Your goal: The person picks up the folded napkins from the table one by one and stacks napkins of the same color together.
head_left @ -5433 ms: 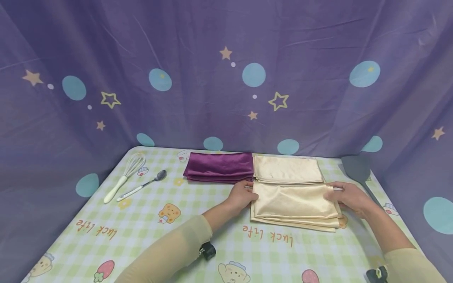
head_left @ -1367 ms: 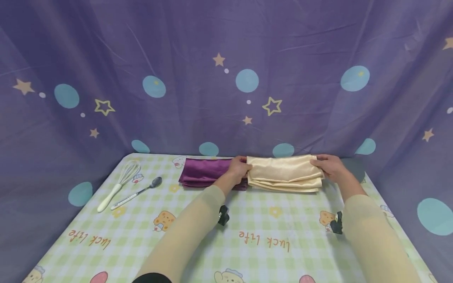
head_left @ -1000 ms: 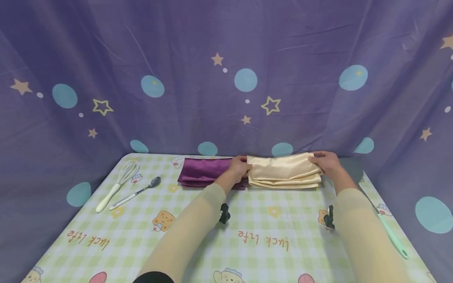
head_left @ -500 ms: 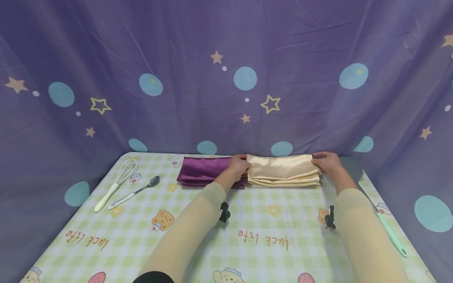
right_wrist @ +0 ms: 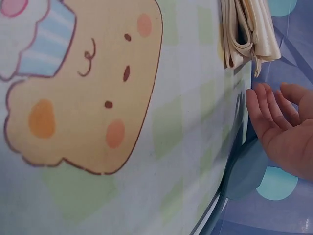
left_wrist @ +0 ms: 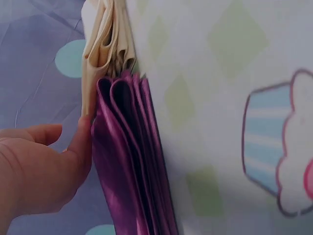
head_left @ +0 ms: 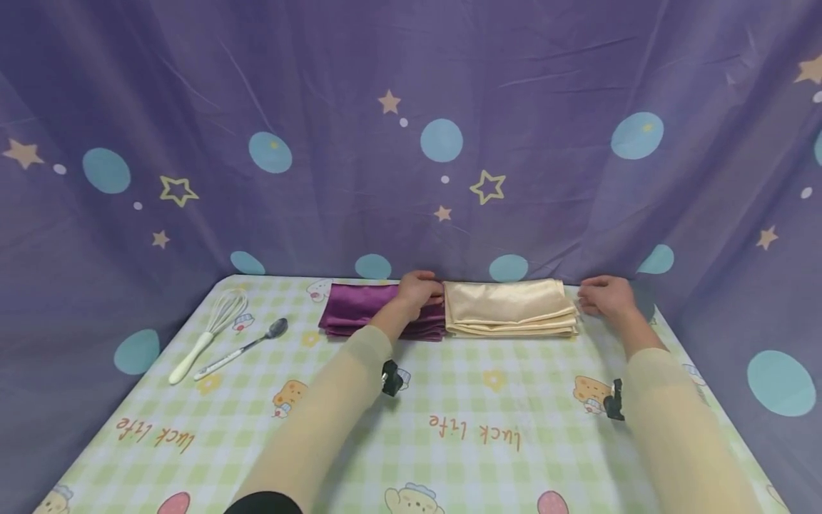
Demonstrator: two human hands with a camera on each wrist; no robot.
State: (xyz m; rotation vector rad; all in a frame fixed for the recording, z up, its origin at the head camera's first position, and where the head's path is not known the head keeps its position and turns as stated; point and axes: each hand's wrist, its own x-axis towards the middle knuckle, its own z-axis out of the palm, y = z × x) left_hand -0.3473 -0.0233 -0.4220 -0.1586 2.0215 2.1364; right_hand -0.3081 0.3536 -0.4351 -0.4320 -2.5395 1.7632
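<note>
A stack of folded cream satin cloths [head_left: 507, 307] lies at the back of the table, its right end facing me in the right wrist view. Against its left end lies a folded purple satin cloth pile [head_left: 359, 307]. My left hand [head_left: 419, 291] is over the purple pile's right end; in the left wrist view a fingertip touches where the purple and cream cloths [left_wrist: 105, 54] meet, with finger and thumb apart. My right hand [head_left: 609, 296] hovers just right of the cream stack, apart from it, fingers loosely bent and holding nothing.
A whisk [head_left: 212, 332] and a spoon [head_left: 244, 348] lie at the left of the checked tablecloth [head_left: 475, 442]. A dark spatula head [right_wrist: 244, 169] lies beneath my right hand at the table's back right. A purple curtain [head_left: 321, 143] hangs behind the table.
The upper cream cloth, earlier held by both hands in front, has gone back onto the other cream cloth. Both hands have just let go, the left shifting left, the right shifting right.
</note>
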